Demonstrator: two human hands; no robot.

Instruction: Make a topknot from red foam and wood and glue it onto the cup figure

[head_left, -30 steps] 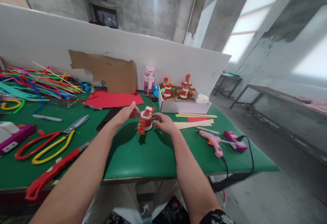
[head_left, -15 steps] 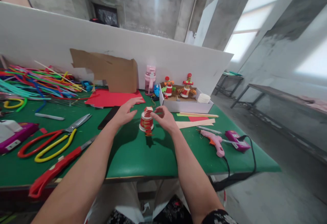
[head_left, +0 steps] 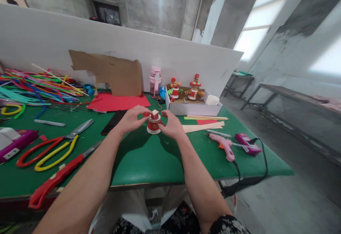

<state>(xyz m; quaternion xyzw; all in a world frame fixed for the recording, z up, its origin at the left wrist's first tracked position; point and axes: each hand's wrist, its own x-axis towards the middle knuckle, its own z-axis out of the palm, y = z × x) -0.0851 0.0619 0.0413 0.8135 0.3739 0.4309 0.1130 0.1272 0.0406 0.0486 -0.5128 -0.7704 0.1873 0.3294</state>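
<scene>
A small upside-down red paper cup (head_left: 153, 125) with a white rim stands on the green table, a folded paper stack (head_left: 155, 114) on its top. My left hand (head_left: 132, 119) is at the cup's left side, its fingertips closed around a small red folded piece. On the right side my right hand (head_left: 170, 123) touches the cup, thumb near its front and fingers bent behind. Some red paper shows at the right thumb; whether it is pinched cannot be made out.
A white box (head_left: 194, 110) with two cup figures is behind. Pink glue gun (head_left: 225, 146) and its cable lie right. Scissors (head_left: 76, 133), a red-handled knife (head_left: 57, 176), a dark phone (head_left: 112, 123), red sheets (head_left: 117, 102) and colourful pipe cleaners (head_left: 39, 86) are left.
Both hands have closed in on the cup. The cup has turned, so the folded strip that hung at its front is now at the sides, by my fingers.
</scene>
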